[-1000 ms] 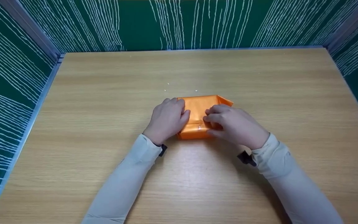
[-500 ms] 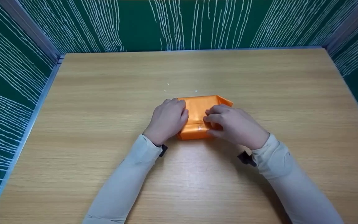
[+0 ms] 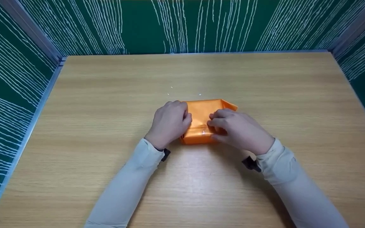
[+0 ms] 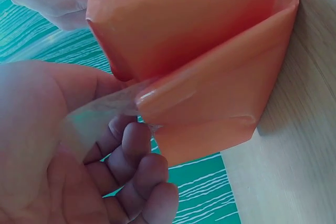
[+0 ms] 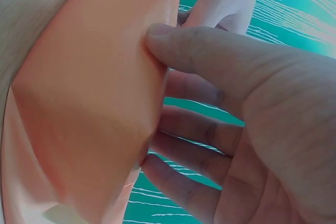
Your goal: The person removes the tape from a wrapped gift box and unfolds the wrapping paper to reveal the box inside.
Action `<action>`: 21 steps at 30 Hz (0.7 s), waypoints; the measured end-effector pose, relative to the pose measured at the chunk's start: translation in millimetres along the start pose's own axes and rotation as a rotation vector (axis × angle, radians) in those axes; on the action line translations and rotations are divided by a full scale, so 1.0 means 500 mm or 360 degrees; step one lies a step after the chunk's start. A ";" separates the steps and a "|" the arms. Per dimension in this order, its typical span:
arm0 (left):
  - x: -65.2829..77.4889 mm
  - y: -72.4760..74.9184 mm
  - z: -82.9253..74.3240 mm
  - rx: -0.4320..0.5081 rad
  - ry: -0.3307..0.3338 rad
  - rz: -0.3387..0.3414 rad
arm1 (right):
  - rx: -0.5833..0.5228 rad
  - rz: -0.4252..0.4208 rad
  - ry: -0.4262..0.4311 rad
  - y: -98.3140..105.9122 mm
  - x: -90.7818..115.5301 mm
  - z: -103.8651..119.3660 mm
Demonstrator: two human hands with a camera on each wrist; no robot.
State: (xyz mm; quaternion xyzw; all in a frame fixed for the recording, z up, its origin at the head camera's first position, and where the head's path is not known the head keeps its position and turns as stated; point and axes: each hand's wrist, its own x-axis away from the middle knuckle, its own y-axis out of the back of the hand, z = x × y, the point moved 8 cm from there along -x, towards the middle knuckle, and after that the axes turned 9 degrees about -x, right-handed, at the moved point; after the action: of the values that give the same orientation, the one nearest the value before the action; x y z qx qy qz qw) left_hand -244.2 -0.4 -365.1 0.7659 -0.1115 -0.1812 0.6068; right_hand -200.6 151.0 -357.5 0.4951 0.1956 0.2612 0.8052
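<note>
A box-shaped package wrapped in orange paper [image 3: 203, 114] lies on the table between both hands. My left hand [image 3: 169, 122] is at its left end, with curled fingers and thumb at a folded paper flap [image 4: 210, 98]. A see-through strip, seemingly clear tape [image 4: 107, 109], runs from that flap's tip across the left palm. My right hand [image 3: 238, 128] grips the package near its right end. In the right wrist view the thumb [image 5: 176, 45] presses one face while the other fingers lie over the adjoining edge. The left fingertips' exact contact is partly hidden.
The package rests on a wood-grain table [image 3: 106, 95]. A few tiny white scraps [image 3: 200, 94] lie beyond it. Green panels with white streaks [image 3: 144, 28] border the table at the back and sides.
The left thumb has drawn slightly back toward the left hand. The right hand keeps its grip, and the package stays in place while the head view shifts a little.
</note>
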 end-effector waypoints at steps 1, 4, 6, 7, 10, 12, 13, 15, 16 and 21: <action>0.001 0.003 0.001 0.0010 0.0004 -0.0019 | -0.0002 0.0001 0.0002 0.000 0.000 0.000; 0.004 0.009 0.001 0.0021 0.0000 -0.0052 | -0.0006 0.0002 0.0006 0.001 0.000 0.000; 0.004 0.012 -0.001 0.0018 -0.0013 -0.0064 | -0.0006 0.0003 0.0002 0.002 0.000 -0.001; 0.004 0.012 -0.001 0.0016 -0.0017 -0.0063 | -0.0005 0.0007 -0.0004 0.002 0.000 -0.002; 0.003 0.012 -0.002 0.0011 -0.0025 -0.0063 | -0.0001 0.0014 -0.0019 0.002 0.000 -0.003; 0.003 0.012 -0.001 0.0012 -0.0022 -0.0065 | -0.0001 0.0018 -0.0023 0.001 0.000 -0.003; 0.003 0.012 -0.001 0.0015 -0.0019 -0.0066 | -0.0001 0.0020 -0.0025 0.001 -0.001 -0.003; 0.003 0.012 0.001 0.0026 -0.0005 -0.0060 | 0.0000 0.0023 -0.0032 0.000 -0.001 -0.003; 0.003 0.012 0.002 0.0031 0.0003 -0.0056 | -0.0002 0.0025 -0.0034 0.000 -0.001 -0.003; 0.003 0.008 0.007 0.0042 0.0044 -0.0018 | -0.0003 0.0023 -0.0035 -0.001 -0.002 -0.003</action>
State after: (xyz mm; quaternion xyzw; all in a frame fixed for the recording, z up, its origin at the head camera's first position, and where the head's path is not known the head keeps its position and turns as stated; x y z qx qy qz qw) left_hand -244.1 -4.8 -361.9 0.7768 -0.1012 -0.1725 0.5971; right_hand -202.3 151.0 -358.4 0.4986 0.1830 0.2617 0.8059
